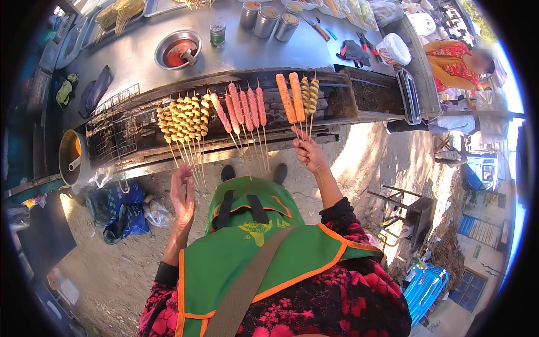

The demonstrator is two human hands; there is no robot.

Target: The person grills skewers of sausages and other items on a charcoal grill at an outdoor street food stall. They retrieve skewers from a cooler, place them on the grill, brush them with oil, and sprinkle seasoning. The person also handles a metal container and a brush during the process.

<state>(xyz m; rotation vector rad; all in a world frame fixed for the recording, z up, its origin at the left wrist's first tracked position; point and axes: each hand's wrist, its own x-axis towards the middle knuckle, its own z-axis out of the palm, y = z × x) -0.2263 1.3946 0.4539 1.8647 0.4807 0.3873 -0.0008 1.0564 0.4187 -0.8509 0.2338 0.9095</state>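
Observation:
Over a long charcoal grill trough (269, 103), skewered foods lie in groups with their sticks pointing toward me. My left hand (183, 193) is at the stick ends of several spiral-cut yellowish skewers (183, 120); whether its curled fingers grip a stick is unclear. In the middle rest several pink sausage skewers (242, 105), with neither hand on them. My right hand (310, 153) has its fingers closed around the lower sticks of two thick orange-brown sausage skewers (290, 99) and two darker spiral skewers (310, 96).
A wire grilling basket (116, 122) sits at the trough's left, beside a pot (73, 158) with a utensil. Behind are a bowl of red sauce with a brush (179, 49), metal shakers (266, 22), a knife (318, 30) and tongs (368, 45). A person (454, 65) is at right.

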